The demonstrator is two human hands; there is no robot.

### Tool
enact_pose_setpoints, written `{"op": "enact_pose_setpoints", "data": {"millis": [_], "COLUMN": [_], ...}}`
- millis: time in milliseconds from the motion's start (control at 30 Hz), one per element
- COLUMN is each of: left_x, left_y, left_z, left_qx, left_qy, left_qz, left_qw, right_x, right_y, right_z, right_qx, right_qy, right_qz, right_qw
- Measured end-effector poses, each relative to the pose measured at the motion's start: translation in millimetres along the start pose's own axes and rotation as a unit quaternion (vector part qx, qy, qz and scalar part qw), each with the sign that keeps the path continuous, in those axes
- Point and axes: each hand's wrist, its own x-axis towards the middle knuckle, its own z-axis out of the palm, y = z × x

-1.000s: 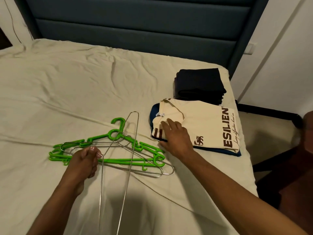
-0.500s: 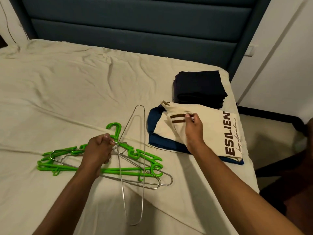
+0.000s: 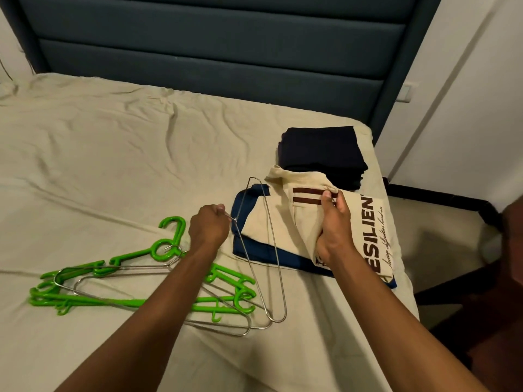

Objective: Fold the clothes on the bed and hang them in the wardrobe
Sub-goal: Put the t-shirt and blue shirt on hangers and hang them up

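Near bed's right edge: left hand (image 3: 210, 227) grips wire hanger (image 3: 273, 258), right hand (image 3: 335, 222) pinches cream shirt (image 3: 283, 216).

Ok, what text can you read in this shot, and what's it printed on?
"ESILIEN": big brown capitals on the cream shirt, cut off at both ends by folds and the right hand.
Cursive line beside it on the same shirt: too small to read.
Small brown emblem near the wrist: unreadable.
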Motion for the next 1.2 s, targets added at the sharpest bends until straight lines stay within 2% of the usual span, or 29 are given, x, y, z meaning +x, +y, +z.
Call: {"op": "enact_pose_setpoints", "data": {"millis": [200, 433, 700, 1000, 1200], "left_x": [2.4, 4.2, 10.8, 20.0, 26.9], "left_y": [16.6, 14.0, 20.8, 21.0, 15.0], "left_z": [18.8, 26.2, 28.3, 28.6, 22.6], "left_qx": [0.071, 0.072, 0.116, 0.127, 0.153], "left_qy": [0.010, 0.036, 0.036, 0.004, 0.027], "left_qz": [0.003, 0.055, 0.053, 0.075, 0.076], "left_qw": [0.997, 0.995, 0.991, 0.989, 0.985], "right_x": [3.6, 13.6, 18.6, 23.7, 26.3], "right_y": [0.3, -7.3, -11.0, -19.1, -22.2], "right_z": [-5.5, -19.0, -26.8, -35.4, -39.2], "right_qx": [0.028, 0.103, 0.126, 0.152, 0.164], "right_qy": [-0.017, 0.014, 0.022, 0.041, 0.036], "right_qz": [0.003, 0.017, 0.016, -0.002, 0.001], "right_qw": [0.999, 0.994, 0.992, 0.988, 0.986]}}
